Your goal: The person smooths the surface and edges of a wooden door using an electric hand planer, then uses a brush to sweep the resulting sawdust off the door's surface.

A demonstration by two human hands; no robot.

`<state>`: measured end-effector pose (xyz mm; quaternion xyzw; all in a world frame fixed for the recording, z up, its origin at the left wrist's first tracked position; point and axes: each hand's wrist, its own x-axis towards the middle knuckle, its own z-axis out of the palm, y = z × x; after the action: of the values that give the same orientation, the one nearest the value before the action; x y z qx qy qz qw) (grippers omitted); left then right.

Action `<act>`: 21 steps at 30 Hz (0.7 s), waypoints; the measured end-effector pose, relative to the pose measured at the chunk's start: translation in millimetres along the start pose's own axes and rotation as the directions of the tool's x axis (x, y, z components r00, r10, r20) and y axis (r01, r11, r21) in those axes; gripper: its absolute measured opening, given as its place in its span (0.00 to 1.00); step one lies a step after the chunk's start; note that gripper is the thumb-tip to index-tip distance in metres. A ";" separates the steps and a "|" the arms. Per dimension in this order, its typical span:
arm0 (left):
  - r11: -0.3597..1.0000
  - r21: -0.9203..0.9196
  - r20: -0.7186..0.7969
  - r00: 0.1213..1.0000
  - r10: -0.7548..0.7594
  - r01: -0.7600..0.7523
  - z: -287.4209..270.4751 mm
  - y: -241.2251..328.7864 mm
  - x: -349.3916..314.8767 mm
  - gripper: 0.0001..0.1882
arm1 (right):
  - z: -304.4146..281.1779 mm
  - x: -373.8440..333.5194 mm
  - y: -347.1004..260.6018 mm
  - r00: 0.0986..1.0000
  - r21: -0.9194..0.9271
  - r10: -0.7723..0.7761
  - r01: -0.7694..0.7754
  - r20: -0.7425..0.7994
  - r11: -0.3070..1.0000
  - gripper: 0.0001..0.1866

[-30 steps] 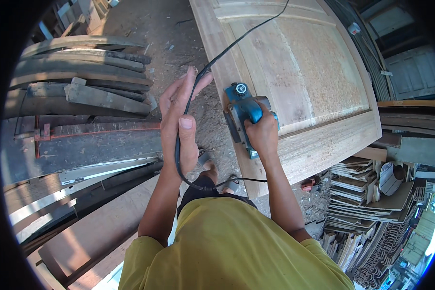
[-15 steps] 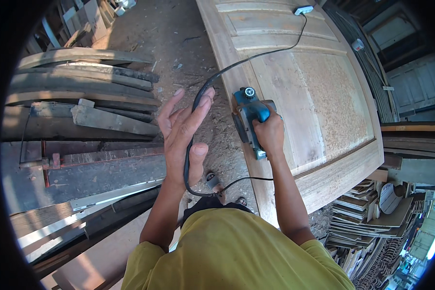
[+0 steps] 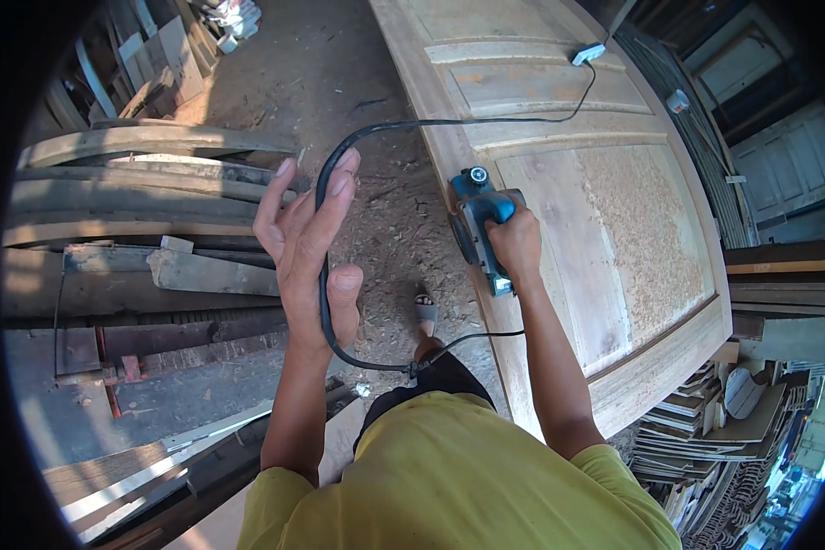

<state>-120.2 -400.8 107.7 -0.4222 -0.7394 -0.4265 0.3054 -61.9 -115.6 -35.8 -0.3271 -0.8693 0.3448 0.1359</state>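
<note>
My right hand [image 3: 515, 243] grips the handle of a teal electric planer [image 3: 482, 220]. The planer rests on the left edge of a pale panelled wooden door [image 3: 559, 261], its round knob toward the far end. My left hand [image 3: 312, 243] is raised over the floor with fingers stretched apart. Across its palm and fingers lies a black power cable [image 3: 385, 126], which the hand does not close around. The cable loops down by my waist, past a knot or joint, and passes under my right forearm. Its far end meets a white socket block [image 3: 588, 54] on the door.
Wood shavings [image 3: 646, 211] cover part of the door's panel. Stacked boards and beams [image 3: 137, 197] fill the left side. More thin wooden pieces [image 3: 678, 426] are piled at the lower right. Debris litters the floor [image 3: 376, 202] between; my sandalled foot [image 3: 425, 312] stands there.
My left hand has shifted left, carrying the cable's loop with it. The planer stays near the same stretch of the door edge. One foot now shows further forward.
</note>
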 end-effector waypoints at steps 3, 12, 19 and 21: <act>0.999 0.021 -0.023 0.999 -0.028 0.028 -1.3 -27.9 5.3 0.35 | 10.1 20.7 -11.9 1.000 -0.008 0.000 0.000 -0.006 1.000 0.29; 0.993 0.056 -0.021 0.995 -0.102 0.103 19.7 -121.3 45.4 0.38 | 44.6 91.3 -45.6 0.998 -0.033 0.058 -0.058 0.005 0.998 0.33; 0.989 0.075 0.008 0.992 -0.126 0.125 29.9 -186.9 107.4 0.44 | 70.9 149.6 -77.4 0.991 -0.047 0.136 -0.136 0.009 0.990 0.33; 0.988 0.064 -0.005 0.991 -0.137 0.137 34.3 -203.0 116.2 0.44 | 77.5 165.7 -85.7 0.989 -0.051 0.150 -0.150 0.010 0.987 0.33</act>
<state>-356.0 -384.8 110.9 -0.3600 -0.7798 -0.4228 0.2890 -262.4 -92.4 -31.2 -0.3923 -0.8514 0.3347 0.0953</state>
